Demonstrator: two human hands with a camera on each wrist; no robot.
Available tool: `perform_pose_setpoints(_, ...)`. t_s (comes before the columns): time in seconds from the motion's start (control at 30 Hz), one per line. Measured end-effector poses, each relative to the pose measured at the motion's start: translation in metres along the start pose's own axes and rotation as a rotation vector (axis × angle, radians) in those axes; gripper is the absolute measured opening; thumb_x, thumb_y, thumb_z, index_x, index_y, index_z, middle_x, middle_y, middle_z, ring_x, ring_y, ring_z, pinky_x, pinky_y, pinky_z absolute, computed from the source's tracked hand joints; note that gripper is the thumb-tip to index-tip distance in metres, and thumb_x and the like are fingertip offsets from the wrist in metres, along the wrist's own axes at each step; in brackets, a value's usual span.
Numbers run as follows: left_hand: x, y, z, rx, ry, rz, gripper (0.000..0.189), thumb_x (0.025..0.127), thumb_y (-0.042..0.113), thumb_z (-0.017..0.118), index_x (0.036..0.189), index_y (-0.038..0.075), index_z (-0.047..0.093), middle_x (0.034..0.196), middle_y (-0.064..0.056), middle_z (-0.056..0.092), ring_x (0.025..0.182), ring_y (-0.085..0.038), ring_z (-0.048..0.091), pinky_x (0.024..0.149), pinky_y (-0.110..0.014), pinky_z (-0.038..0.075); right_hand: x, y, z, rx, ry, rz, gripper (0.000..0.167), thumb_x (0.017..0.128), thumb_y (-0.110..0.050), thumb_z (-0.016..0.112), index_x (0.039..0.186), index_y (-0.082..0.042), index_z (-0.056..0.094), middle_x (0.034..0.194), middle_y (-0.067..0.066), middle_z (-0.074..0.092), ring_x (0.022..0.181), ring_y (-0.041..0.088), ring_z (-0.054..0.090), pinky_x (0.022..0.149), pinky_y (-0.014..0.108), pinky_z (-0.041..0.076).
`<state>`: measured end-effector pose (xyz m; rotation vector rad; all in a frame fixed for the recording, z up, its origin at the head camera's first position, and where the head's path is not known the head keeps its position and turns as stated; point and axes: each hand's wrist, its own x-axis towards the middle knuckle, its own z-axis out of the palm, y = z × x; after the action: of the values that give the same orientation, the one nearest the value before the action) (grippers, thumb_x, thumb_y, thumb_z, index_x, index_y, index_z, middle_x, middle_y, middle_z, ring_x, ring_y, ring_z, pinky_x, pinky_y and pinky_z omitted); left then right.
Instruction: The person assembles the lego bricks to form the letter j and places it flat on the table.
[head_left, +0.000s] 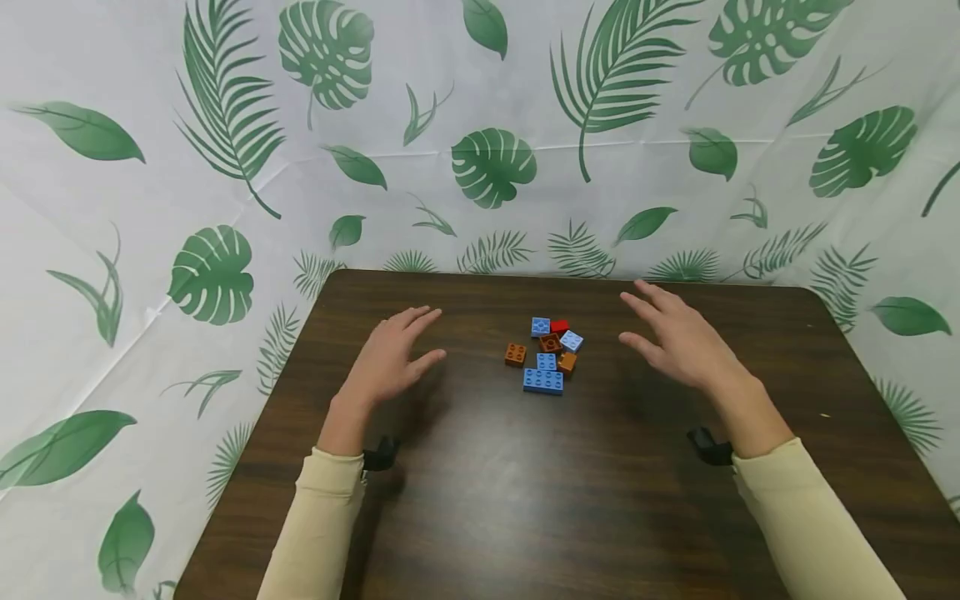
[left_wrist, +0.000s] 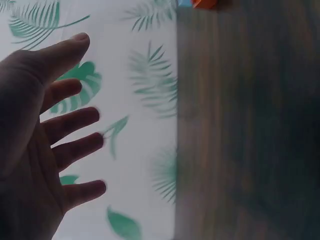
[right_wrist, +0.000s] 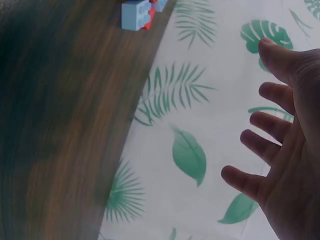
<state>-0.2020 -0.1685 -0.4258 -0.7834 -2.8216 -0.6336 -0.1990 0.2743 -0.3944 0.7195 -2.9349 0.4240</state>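
Observation:
My left hand (head_left: 387, 357) hovers over the table left of a small group of toy building bricks, fingers spread and holding nothing. On the other side, my right hand (head_left: 684, 340) is likewise raised with its fingers apart and bare. Between them lie a long blue brick (head_left: 543, 382), a smaller blue brick (head_left: 546, 361), an orange-brown brick (head_left: 515, 354), an orange brick (head_left: 567, 362), a dark brown brick (head_left: 551, 343), a red brick (head_left: 559, 326), a light blue brick (head_left: 572, 341) and another blue brick (head_left: 540, 326). In the right wrist view a light blue brick (right_wrist: 132, 16) shows at the top edge.
The dark wood-grain table (head_left: 480, 500) has rounded far corners. Behind and beside it hangs a white cloth (head_left: 420, 192) printed with green leaves. Each wrist wears a black camera mount, one at the left wrist (head_left: 382, 453) and one at the right (head_left: 709, 447).

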Motion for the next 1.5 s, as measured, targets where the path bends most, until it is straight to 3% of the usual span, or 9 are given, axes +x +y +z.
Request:
perform_pose_setpoints(0.2, 0.013, 0.005, 0.040, -0.127, -0.142, 0.010, 0.052, 0.095, 0.035, 0.065, 0.142, 0.015, 0.053, 0.135, -0.008, 0.056, 0.124, -0.027, 0.052, 0.100, -0.049, 0.042, 0.004, -0.006, 0.020, 0.013, -0.080, 0.024, 0.057, 0.095, -0.032, 0.066, 0.144, -0.007, 0.050, 0.145, 0.020, 0.045, 0.129, 0.041, 0.045, 0.101, 0.061, 0.036)
perform_pose_setpoints(0.43, 0.033, 0.021, 0.085, -0.120, -0.196, 0.039, 0.061, 0.094, 0.031, 0.067, 0.149, 0.018, 0.043, 0.148, -0.006, 0.043, 0.134, -0.027, 0.041, 0.103, -0.054, 0.038, 0.018, -0.020, 0.068, 0.055, -0.188, 0.001, 0.054, 0.094, -0.032, 0.066, 0.141, -0.009, 0.054, 0.128, 0.013, 0.056, 0.110, 0.030, 0.059, 0.090, 0.052, 0.048)
perform_pose_setpoints(0.6, 0.050, 0.031, 0.103, -0.073, -0.232, 0.054, 0.066, 0.095, 0.034, 0.065, 0.153, 0.023, 0.036, 0.154, -0.004, 0.035, 0.138, -0.026, 0.036, 0.104, -0.057, 0.035, 0.024, -0.026, 0.091, 0.034, -0.180, 0.013, 0.053, 0.094, -0.035, 0.067, 0.143, -0.018, 0.054, 0.121, 0.010, 0.051, 0.097, 0.024, 0.055, 0.075, 0.045, 0.053)
perform_pose_setpoints(0.77, 0.057, 0.036, 0.117, 0.010, -0.263, 0.068, 0.060, 0.097, 0.036, 0.061, 0.152, 0.030, 0.038, 0.154, -0.002, 0.036, 0.136, -0.025, 0.037, 0.102, -0.055, 0.037, 0.027, -0.027, 0.106, 0.021, -0.172, 0.013, 0.048, 0.094, -0.037, 0.066, 0.138, -0.021, 0.059, 0.117, 0.009, 0.051, 0.092, 0.021, 0.051, 0.070, 0.040, 0.050)
perform_pose_setpoints(0.9, 0.058, 0.040, 0.124, 0.089, -0.222, 0.079, 0.050, 0.097, 0.036, 0.062, 0.145, 0.033, 0.048, 0.144, -0.001, 0.046, 0.128, -0.024, 0.045, 0.096, -0.051, 0.043, 0.028, -0.027, 0.114, 0.045, -0.144, 0.026, 0.042, 0.093, -0.035, 0.068, 0.131, -0.019, 0.065, 0.114, 0.007, 0.054, 0.092, 0.021, 0.055, 0.072, 0.041, 0.050)
perform_pose_setpoints(1.03, 0.055, 0.042, 0.124, 0.133, -0.147, 0.057, 0.040, 0.094, 0.035, 0.066, 0.134, 0.030, 0.059, 0.124, 0.001, 0.057, 0.112, -0.022, 0.055, 0.085, -0.044, 0.049, 0.029, -0.028, 0.118, 0.071, -0.123, 0.037, 0.038, 0.092, -0.033, 0.069, 0.127, -0.016, 0.067, 0.117, 0.008, 0.059, 0.101, 0.025, 0.061, 0.084, 0.048, 0.050)
perform_pose_setpoints(1.13, 0.054, 0.042, 0.123, 0.148, -0.108, 0.040, 0.032, 0.092, 0.034, 0.069, 0.123, 0.028, 0.063, 0.111, 0.002, 0.059, 0.101, -0.019, 0.057, 0.077, -0.040, 0.050, 0.028, -0.029, 0.117, 0.075, -0.097, 0.052, 0.034, 0.091, -0.031, 0.071, 0.122, -0.016, 0.070, 0.118, 0.008, 0.061, 0.105, 0.027, 0.061, 0.087, 0.050, 0.049)
perform_pose_setpoints(1.27, 0.052, 0.040, 0.123, 0.142, -0.092, 0.028, 0.023, 0.091, 0.031, 0.071, 0.112, 0.026, 0.064, 0.104, 0.004, 0.058, 0.095, -0.018, 0.057, 0.072, -0.038, 0.050, 0.025, -0.027, 0.114, 0.103, -0.041, 0.082, 0.028, 0.089, -0.027, 0.073, 0.115, -0.016, 0.071, 0.112, 0.005, 0.063, 0.100, 0.025, 0.061, 0.084, 0.049, 0.050)
perform_pose_setpoints(1.5, 0.048, 0.040, 0.117, 0.048, -0.101, -0.001, 0.036, 0.088, 0.027, 0.074, 0.123, 0.023, 0.066, 0.109, 0.002, 0.061, 0.093, -0.016, 0.060, 0.078, -0.037, 0.052, 0.017, -0.027, 0.107, 0.236, 0.030, 0.147, 0.025, 0.085, -0.020, 0.076, 0.106, -0.012, 0.066, 0.103, 0.005, 0.066, 0.094, 0.024, 0.063, 0.082, 0.047, 0.052)
